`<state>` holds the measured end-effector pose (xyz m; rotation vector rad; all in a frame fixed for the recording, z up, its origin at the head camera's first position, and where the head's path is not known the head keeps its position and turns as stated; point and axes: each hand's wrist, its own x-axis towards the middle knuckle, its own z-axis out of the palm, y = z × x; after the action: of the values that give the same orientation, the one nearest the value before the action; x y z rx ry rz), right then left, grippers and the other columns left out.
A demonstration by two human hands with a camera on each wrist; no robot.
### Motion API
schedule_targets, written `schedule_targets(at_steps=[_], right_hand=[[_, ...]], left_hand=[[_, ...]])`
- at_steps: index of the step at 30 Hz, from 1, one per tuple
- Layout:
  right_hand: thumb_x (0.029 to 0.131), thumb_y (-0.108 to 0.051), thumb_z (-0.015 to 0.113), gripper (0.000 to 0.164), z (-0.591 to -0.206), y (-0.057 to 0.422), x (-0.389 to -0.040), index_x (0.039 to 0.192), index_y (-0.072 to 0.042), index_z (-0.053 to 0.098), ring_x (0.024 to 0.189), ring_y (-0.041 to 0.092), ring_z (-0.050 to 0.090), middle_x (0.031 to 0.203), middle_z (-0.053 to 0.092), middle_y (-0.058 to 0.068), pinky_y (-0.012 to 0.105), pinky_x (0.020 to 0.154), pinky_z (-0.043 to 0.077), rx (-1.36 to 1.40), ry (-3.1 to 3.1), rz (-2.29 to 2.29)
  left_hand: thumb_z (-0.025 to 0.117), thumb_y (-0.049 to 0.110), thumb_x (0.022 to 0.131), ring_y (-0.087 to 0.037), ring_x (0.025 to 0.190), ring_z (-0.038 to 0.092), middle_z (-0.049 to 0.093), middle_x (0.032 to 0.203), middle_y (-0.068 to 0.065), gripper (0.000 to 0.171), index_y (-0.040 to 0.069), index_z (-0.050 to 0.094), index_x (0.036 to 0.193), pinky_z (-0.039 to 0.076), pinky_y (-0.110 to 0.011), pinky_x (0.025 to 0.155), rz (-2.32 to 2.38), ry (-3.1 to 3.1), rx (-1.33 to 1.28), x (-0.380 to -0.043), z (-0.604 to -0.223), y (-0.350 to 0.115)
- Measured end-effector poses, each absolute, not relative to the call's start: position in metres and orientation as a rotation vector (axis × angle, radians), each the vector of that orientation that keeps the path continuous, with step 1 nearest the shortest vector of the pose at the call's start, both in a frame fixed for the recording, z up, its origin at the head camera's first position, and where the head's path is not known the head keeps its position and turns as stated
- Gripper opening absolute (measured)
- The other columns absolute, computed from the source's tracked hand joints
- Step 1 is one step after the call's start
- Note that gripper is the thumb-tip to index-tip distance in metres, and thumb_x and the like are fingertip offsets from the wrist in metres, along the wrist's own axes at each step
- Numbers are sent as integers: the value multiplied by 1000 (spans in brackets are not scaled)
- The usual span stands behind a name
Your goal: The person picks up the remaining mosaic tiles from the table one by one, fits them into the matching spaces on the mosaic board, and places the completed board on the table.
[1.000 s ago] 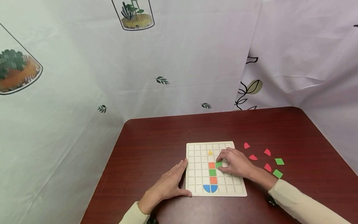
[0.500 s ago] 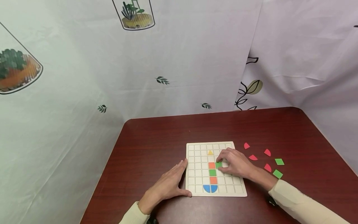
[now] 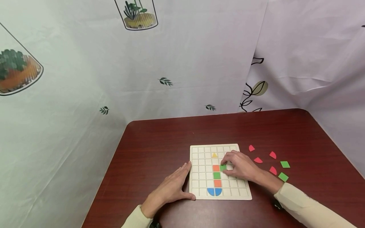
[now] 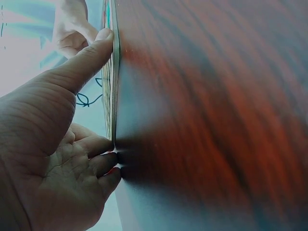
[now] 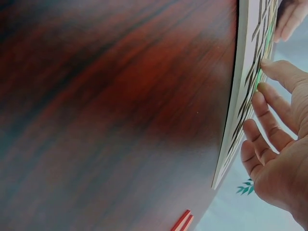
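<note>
A cream grid board (image 3: 199, 176) lies on the table. My left hand (image 3: 172, 186) rests along its left side, fingers extended against the edge and thumb on the near corner. Over the board's right half, my right hand (image 3: 240, 165) pinches a green square tile (image 3: 223, 168) between thumb and forefinger, in the cell right of an orange square (image 3: 216, 168). Below that orange square come another green square (image 3: 216, 175), a second orange square (image 3: 217, 183) and two blue quarter circles (image 3: 214, 192). A yellow triangle (image 3: 214, 155) sits higher up. In the right wrist view, the other right fingers curl loosely.
Several red quarter-circle pieces (image 3: 272, 155) and two loose green squares (image 3: 284, 164) lie on the dark red table (image 3: 159, 142) right of the board. A pale printed cloth (image 3: 182, 57) hangs behind the table.
</note>
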<state>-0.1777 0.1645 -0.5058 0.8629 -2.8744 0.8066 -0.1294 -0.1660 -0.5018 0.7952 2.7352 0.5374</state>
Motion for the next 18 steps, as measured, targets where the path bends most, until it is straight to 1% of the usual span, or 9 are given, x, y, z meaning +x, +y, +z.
schedule_targets(at_steps=[9, 13, 18], right_hand=[[80, -19, 94, 22, -507, 166, -178, 96, -24, 79, 92, 13, 59, 96, 69, -15, 30, 74, 50, 870, -2868, 819], [80, -19, 95, 20, -506, 167, -178, 92, -25, 79, 94, 13, 60, 96, 69, -14, 31, 75, 51, 878, -2872, 825], [80, -20, 95, 19, -505, 167, -177, 92, -25, 80, 95, 14, 61, 97, 69, -14, 30, 74, 51, 888, -2871, 843]], left_hand=[[88, 62, 79, -27, 159, 29, 24, 175, -10, 128, 4, 19, 170, 36, -50, 123, 539, 2736, 802, -129, -502, -167], [88, 61, 79, -27, 159, 29, 24, 175, -10, 128, 4, 19, 170, 36, -50, 123, 537, 2735, 799, -130, -502, -166], [88, 62, 79, -27, 159, 29, 24, 175, -9, 128, 5, 19, 170, 37, -52, 122, 535, 2732, 792, -129, -503, -166]])
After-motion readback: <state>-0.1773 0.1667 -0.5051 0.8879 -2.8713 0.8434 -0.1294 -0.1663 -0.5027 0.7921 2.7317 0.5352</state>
